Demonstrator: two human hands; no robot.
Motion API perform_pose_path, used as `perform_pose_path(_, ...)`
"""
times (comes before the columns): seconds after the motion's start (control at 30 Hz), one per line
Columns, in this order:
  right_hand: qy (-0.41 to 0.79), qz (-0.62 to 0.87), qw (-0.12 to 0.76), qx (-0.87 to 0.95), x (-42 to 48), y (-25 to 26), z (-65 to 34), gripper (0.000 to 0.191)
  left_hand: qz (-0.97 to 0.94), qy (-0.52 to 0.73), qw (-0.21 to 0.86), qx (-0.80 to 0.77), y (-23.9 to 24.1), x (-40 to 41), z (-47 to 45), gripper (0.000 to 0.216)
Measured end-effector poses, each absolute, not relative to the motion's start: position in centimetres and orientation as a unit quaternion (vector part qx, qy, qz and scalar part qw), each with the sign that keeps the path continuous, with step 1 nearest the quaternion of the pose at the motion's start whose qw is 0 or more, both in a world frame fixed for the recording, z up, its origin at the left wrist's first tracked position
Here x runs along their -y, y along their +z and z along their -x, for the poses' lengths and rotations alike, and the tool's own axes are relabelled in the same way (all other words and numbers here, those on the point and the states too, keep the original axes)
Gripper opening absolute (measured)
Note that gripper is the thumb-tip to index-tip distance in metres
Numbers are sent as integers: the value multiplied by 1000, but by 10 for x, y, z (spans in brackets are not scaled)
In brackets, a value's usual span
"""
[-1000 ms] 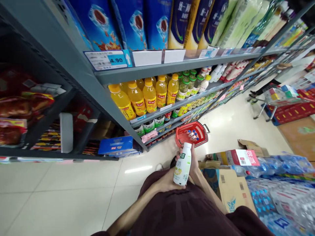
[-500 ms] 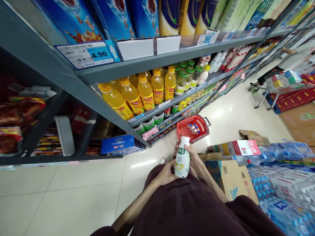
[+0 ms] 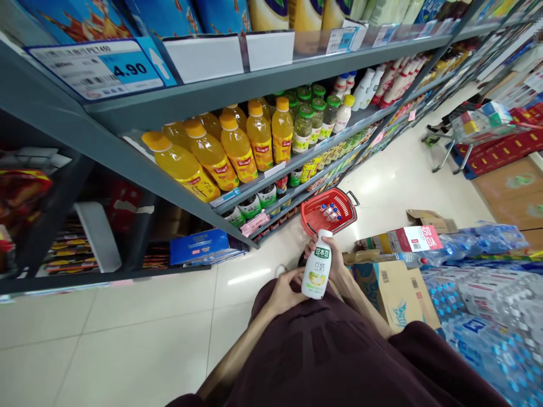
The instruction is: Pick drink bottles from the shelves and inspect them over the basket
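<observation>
A white soy milk bottle (image 3: 317,270) with a green label patch is held in front of my body, its cap end tilted away from me. My right hand (image 3: 335,259) wraps round its upper part from behind, so some fingers are hidden. Against the lower left side of the bottle is my left hand (image 3: 287,293), its fingers curled and partly out of sight behind it. Beyond the bottle, a red shopping basket (image 3: 348,210) stands on the floor beside the shelf. Several small bottles with blue caps (image 3: 330,211) lie in it.
On the shelf (image 3: 271,73) at my left are orange drinks (image 3: 242,154) and green-capped jars (image 3: 303,129). Cardboard boxes (image 3: 388,291) and packs of bottled water (image 3: 487,345) are stacked at my right. Farther off, a shopping cart (image 3: 462,144) stands near a person.
My view has shifted closer to the shelf. The bottle, still in both hands, sits slightly higher and farther right in view, with its front label turned more toward me.
</observation>
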State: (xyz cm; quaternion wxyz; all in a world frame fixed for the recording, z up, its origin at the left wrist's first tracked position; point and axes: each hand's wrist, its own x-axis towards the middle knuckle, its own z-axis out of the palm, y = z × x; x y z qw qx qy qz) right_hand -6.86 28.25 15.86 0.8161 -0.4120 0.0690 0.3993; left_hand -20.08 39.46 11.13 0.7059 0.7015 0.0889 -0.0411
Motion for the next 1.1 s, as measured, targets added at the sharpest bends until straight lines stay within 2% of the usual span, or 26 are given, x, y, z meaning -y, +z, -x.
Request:
perform_pose_path(0.3, 405, 385, 828, -47, -267, 158, 72, 21, -680, -45, 727, -86, 107, -382, 206, 62)
perform_pose_path(0.47, 348, 395, 845, -89, -259, 145, 77, 21, -627, -85, 769, -88, 99, -378, 210, 85)
perform_pose_path(0.73, 434, 306, 845, -64, -254, 145, 82, 18, -548, -126, 825, -44, 93, -379, 217, 112)
perform_pose_path(1.1, 454, 282, 843, -57, -259, 141, 82, 18, -555, -121, 822, -49, 98, -383, 218, 113)
